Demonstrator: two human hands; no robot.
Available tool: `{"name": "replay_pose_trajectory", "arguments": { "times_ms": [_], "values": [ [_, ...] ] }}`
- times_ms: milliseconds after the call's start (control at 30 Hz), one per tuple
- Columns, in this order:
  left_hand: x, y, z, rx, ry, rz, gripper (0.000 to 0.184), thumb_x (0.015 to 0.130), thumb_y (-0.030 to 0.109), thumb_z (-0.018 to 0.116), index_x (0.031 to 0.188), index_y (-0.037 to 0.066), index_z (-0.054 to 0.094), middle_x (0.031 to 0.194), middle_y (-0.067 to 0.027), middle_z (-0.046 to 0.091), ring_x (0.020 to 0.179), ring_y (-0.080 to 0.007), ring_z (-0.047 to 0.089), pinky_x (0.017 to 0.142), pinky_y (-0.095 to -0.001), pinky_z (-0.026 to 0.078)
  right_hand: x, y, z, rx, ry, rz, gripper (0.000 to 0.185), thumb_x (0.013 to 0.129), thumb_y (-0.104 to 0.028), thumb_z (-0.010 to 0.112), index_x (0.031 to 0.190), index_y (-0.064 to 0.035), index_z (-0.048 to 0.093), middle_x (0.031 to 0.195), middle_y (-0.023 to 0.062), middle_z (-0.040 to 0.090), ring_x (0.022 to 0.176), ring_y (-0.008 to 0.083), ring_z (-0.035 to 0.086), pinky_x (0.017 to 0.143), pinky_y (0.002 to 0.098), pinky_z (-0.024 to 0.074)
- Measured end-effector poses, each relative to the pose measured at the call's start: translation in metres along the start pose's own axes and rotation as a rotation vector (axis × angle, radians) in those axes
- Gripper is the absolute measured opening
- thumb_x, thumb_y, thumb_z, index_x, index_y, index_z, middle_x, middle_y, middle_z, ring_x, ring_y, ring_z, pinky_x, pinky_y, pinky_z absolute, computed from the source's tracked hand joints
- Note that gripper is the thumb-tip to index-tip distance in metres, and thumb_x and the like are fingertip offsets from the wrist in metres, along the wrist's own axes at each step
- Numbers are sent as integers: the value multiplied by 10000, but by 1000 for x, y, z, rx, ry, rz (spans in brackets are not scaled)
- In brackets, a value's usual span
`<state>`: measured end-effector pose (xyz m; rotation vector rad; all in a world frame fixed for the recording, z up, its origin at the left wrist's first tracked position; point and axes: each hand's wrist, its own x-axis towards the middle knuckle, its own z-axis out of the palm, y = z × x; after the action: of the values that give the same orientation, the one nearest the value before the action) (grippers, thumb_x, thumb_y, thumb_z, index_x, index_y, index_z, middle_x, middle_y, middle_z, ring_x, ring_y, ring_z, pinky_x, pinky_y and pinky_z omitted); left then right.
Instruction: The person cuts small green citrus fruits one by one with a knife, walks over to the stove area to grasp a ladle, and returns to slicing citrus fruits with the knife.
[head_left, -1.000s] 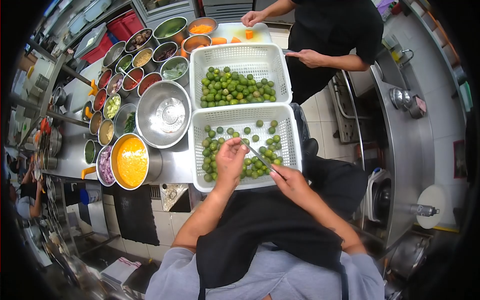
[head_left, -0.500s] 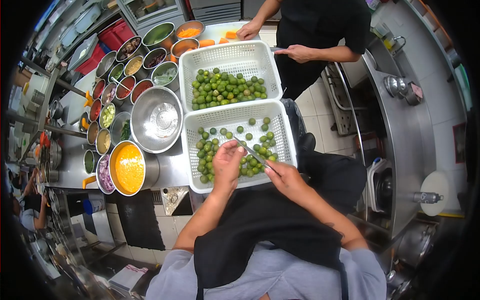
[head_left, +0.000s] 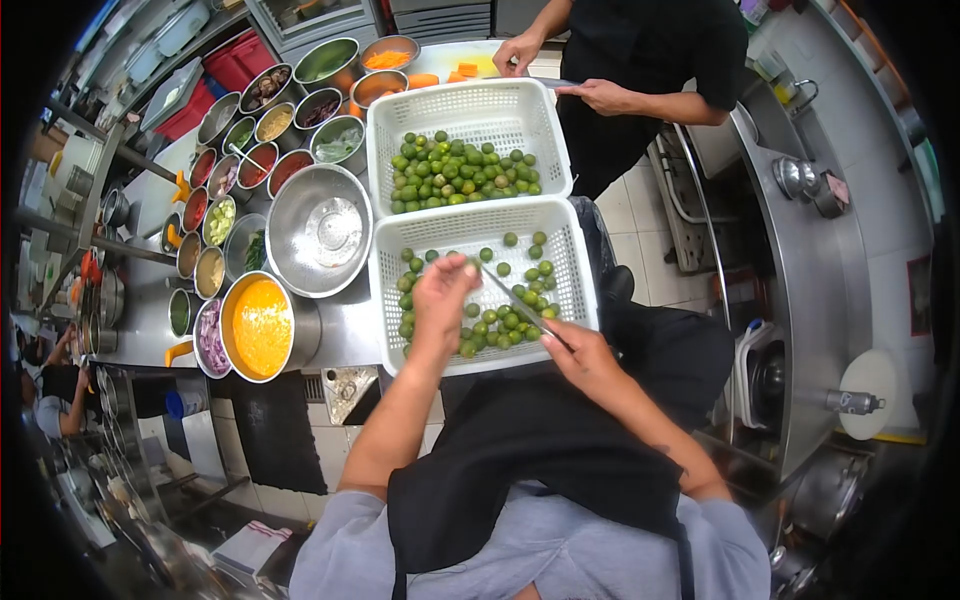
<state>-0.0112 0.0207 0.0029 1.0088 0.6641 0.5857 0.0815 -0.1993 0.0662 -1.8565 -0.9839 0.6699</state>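
My left hand (head_left: 444, 296) is raised over the front white basket (head_left: 583, 290). Its fingers are pinched, with a small green lime (head_left: 473, 267) at the fingertips, partly hidden by them. In my right hand (head_left: 582, 358) is a knife (head_left: 520, 306), held by its handle, the blade slanting up and left so that its tip is close to the left fingertips. Under both hands, several loose limes (head_left: 508, 322) lie in the front basket, some hidden by my left hand and wrist.
Behind is a second white basket (head_left: 470, 94) with limes. To the left stand an empty steel bowl (head_left: 320, 230), a pot of orange liquid (head_left: 262, 325) and several ingredient containers. Across the counter, a co-worker's hands (head_left: 600, 97) hold a knife beside cut orange pieces (head_left: 466, 69).
My left hand has risen slightly, its fingertips now nearer the knife tip. The right hand has shifted a little right and down with the knife. The co-worker's hands have moved.
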Motion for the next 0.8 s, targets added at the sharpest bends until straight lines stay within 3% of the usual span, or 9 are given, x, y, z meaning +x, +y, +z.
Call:
{"name": "replay_pose_trajectory", "arguments": {
  "times_ms": [133, 200, 300, 400, 500, 567, 700, 767, 800],
  "values": [
    [61, 53, -4, 233, 31, 189, 358, 910, 70, 687, 1231, -37, 568, 1087, -123, 652, 915, -184, 652, 837, -317, 548, -12, 21, -7, 67, 112, 41, 267, 979, -122, 627, 1187, 44, 637, 874, 186, 676, 770, 184, 659, 710, 302, 511],
    [82, 57, -11, 602, -9, 501, 368, 906, 83, 691, 1241, -21, 583, 1110, -127, 656, 933, -187, 651, 799, -312, 553, -16, 21, -13, 90, 106, 73, 278, 980, -125, 632, 1189, 58, 634, 908, 171, 694, 802, 156, 658, 728, 286, 515],
    [74, 28, -4, 998, -260, 355, 263, 855, 88, 716, 1104, 18, 670, 1102, -149, 665, 881, -241, 665, 761, -355, 546, -22, 28, -17, 120, 180, 141, 295, 980, -130, 635, 1193, 74, 632, 937, 151, 711, 815, 128, 645, 743, 273, 515],
    [62, -32, 4, 1165, -406, 574, 258, 809, 50, 688, 1062, 0, 670, 1037, -188, 639, 973, -376, 616, 846, -444, 508, -24, 34, -21, 51, 206, 196, 307, 982, -136, 637, 1194, 86, 629, 957, 132, 719, 827, 105, 631, 752, 255, 511],
    [58, -54, 13, 1303, -484, 578, 268, 790, 18, 665, 1057, 4, 671, 1004, -182, 617, 995, -383, 583, 863, -460, 492, -26, 32, -23, 93, 190, 228, 310, 985, -146, 634, 1193, 84, 631, 949, 124, 718, 840, 93, 621, 750, 252, 507],
    [66, -72, 10, 1365, -510, 785, 243, 722, -14, 639, 964, 7, 645, 887, -171, 558, 890, -394, 554, 745, -487, 482, -28, 32, -21, 104, 199, 193, 314, 988, -152, 629, 1196, 83, 630, 940, 124, 714, 839, 95, 618, 745, 253, 507],
    [68, -59, 13, 1474, -523, 633, 274, 817, -13, 658, 1091, -4, 653, 1012, -145, 637, 969, -319, 617, 828, -402, 520, -25, 29, -22, 78, 175, 175, 318, 992, -158, 626, 1202, 81, 627, 947, 123, 713, 841, 95, 617, 743, 254, 508],
    [72, -56, 14, 703, -385, 47, 244, 894, 17, 668, 1133, -12, 628, 1034, -113, 668, 949, -225, 660, 811, -322, 544, -24, 27, -22, 94, 171, 188, 319, 994, -160, 623, 1205, 80, 625, 957, 123, 712, 847, 95, 616, 747, 252, 508],
    [68, -47, 14, 706, -384, 47, 244, 894, 17, 668, 1133, -12, 628, 1034, -113, 668, 949, -225, 660, 811, -322, 544, -23, 26, -22, 96, 170, 187, 319, 994, -160, 623, 1205, 80, 625, 957, 123, 712, 847, 95, 616, 747, 252, 508]
  ]
}}
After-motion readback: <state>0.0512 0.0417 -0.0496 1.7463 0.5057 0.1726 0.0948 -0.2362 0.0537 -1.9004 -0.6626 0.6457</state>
